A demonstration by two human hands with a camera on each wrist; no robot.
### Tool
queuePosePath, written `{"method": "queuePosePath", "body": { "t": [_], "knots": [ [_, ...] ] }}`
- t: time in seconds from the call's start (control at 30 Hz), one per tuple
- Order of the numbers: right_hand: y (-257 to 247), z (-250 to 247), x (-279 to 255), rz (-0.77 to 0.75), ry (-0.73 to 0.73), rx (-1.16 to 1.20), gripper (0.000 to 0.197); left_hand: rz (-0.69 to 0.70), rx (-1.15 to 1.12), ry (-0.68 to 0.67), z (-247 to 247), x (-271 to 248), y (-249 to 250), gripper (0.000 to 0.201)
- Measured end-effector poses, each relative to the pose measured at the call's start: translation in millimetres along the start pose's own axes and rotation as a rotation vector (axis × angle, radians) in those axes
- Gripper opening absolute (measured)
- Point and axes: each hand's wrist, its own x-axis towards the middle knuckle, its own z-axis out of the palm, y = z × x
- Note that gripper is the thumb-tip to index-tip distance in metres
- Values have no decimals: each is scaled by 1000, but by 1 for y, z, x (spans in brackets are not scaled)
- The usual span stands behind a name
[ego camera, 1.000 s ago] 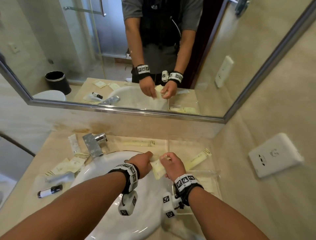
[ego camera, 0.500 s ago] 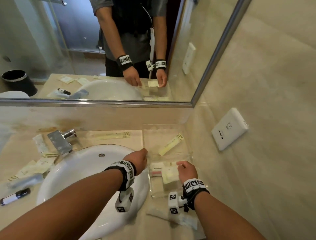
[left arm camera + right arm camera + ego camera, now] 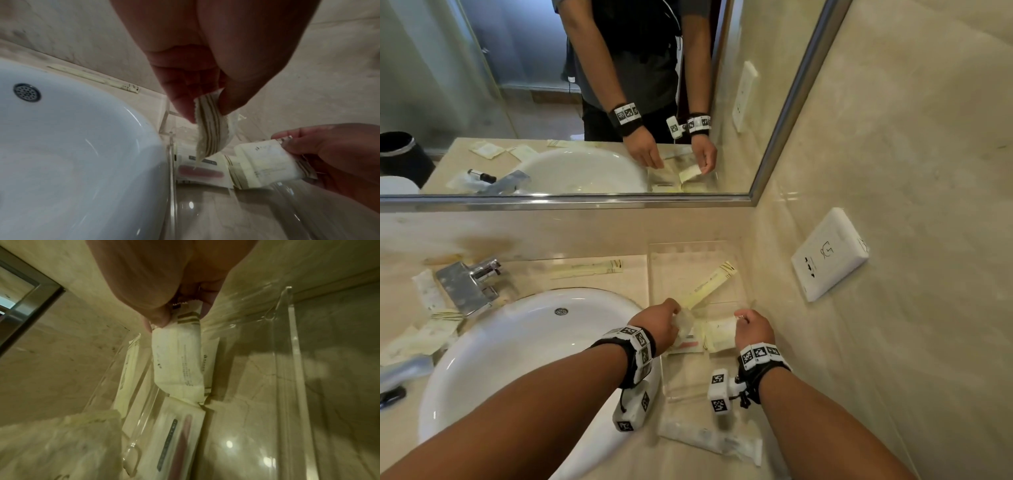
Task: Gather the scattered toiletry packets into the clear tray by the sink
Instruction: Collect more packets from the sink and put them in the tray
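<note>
The clear tray (image 3: pixel 688 250) stands on the counter right of the sink. Both hands are low over its middle. My left hand (image 3: pixel 207 110) pinches the striped end of a thin cream packet (image 3: pixel 211 129), which hangs down over the tray's left side. My right hand (image 3: pixel 179 316) pinches the striped end of a thicker cream packet (image 3: pixel 179 363), whose lower end touches the packets in the tray. Below them a flat packet with a pink item (image 3: pixel 197 170) lies in the tray. A long cream packet (image 3: pixel 709 287) lies slantwise farther back in it.
The white sink (image 3: pixel 517 359) and chrome faucet (image 3: pixel 465 284) are on the left, with several packets (image 3: pixel 431 329) beyond the faucet. A long packet (image 3: pixel 589 269) lies behind the sink. A clear-wrapped packet (image 3: pixel 709 442) lies near the counter's front. A wall socket (image 3: pixel 828 253) is on the right.
Both hands have moved right from over the sink's rim to the tray. The right hand's packet has come down onto the packets there; the left hand has moved in over the tray with its packet.
</note>
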Motion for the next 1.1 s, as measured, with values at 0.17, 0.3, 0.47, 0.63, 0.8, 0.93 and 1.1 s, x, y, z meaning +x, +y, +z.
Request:
{"method": "queuePosePath", "body": {
  "t": [0.17,0.3,0.47,0.63,0.8,0.93,1.1],
  "knots": [
    [-1,5,16,22,-16,-60,31,-8,-37,30,8,8,-9,20],
    [1,9,23,30,-45,-73,31,-43,-62,25,12,10,-14,24],
    [8,13,21,53,-87,-42,47,-50,-40,-30,12,16,-15,29],
    [7,8,14,-6,-156,-67,58,-64,-39,-20,13,24,-11,33],
    [8,7,5,-69,-220,-13,60,-34,-59,-61,17,30,-6,33],
    [6,8,-2,-162,-168,-73,46,-44,-51,-56,20,32,-4,34],
    [-5,20,-12,-282,-234,-106,7,-32,-127,-48,22,34,-4,37]
  ]
}}
